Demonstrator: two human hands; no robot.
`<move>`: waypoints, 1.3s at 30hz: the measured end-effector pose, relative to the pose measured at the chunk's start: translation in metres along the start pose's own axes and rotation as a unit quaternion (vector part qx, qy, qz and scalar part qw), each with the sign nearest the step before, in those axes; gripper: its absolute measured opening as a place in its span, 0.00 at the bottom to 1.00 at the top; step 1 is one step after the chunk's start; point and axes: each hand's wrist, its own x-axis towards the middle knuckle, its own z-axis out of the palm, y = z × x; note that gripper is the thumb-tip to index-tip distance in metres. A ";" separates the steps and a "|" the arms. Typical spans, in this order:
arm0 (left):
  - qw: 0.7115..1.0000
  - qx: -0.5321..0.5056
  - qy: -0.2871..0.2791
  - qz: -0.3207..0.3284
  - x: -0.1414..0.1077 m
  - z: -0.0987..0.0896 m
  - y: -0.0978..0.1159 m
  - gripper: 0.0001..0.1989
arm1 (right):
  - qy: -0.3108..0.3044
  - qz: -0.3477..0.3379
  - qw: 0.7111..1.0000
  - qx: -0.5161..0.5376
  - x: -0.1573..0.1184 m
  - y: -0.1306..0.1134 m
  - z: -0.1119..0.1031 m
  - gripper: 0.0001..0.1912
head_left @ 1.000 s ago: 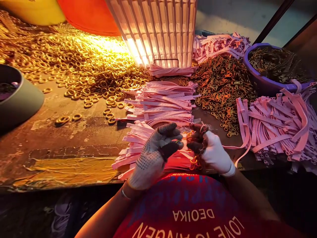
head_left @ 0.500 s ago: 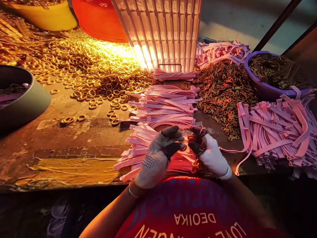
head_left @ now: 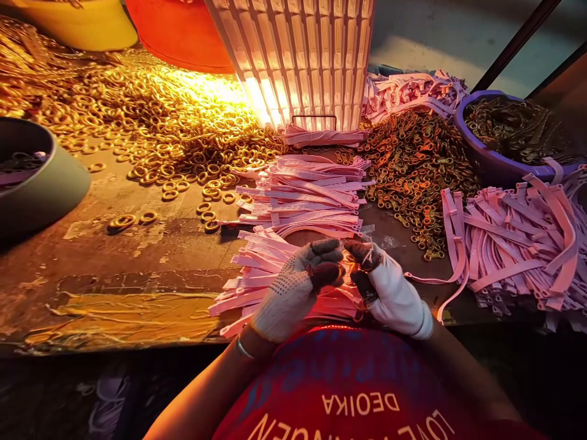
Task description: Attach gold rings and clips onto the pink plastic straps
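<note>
I have the gloved left hand [head_left: 293,290] and right hand [head_left: 394,290] over the near batch of pink straps [head_left: 250,266], by the front edge of the tabletop [head_left: 178,250]. Fingertips are close together; fingers curl toward the thumb on each. From my feed I cannot tell whether either grips anything. Gold rings [head_left: 183,140] lie heaped beyond, to the left; clips [head_left: 415,177] are heaped to the right, beside a purple basin [head_left: 490,170]. A strap heap [head_left: 518,244] sits farther right.
</note>
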 end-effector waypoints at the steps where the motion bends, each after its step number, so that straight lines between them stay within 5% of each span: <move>1: 0.999 0.001 -0.029 -0.017 0.000 -0.001 0.000 0.22 | -0.025 -0.016 0.999 -0.029 0.001 0.002 -0.003 0.24; 5: 0.997 0.018 -0.065 -0.037 0.001 0.001 -0.003 0.25 | -0.100 -0.034 0.988 -0.112 0.000 0.011 -0.004 0.20; 9: 0.998 0.030 -0.042 -0.047 0.001 0.005 -0.002 0.31 | -0.037 -0.050 0.973 -0.223 -0.003 0.010 0.001 0.11; 16: 0.993 0.118 -0.030 0.001 -0.009 0.012 0.005 0.26 | 0.035 -0.030 0.936 -0.349 -0.005 0.006 0.004 0.09; 23: 0.992 0.125 0.006 0.029 0.003 0.019 0.012 0.20 | -0.021 0.055 0.938 -0.342 0.015 0.008 0.010 0.08; 29: 0.982 0.177 0.020 -0.065 0.022 0.019 0.039 0.14 | -0.097 0.074 0.923 -0.364 0.033 0.006 0.005 0.07; 33: 0.982 0.176 0.024 -0.062 0.025 0.027 0.048 0.12 | -0.102 0.129 0.936 -0.311 0.035 0.006 0.002 0.09; 37: 0.969 0.247 -0.025 -0.005 0.050 0.031 0.053 0.11 | -0.050 0.201 0.963 -0.172 0.031 0.023 0.000 0.13; 39: 0.919 0.378 -0.082 0.072 0.081 0.026 0.055 0.10 | 0.036 0.203 0.967 -0.153 0.026 0.036 -0.003 0.13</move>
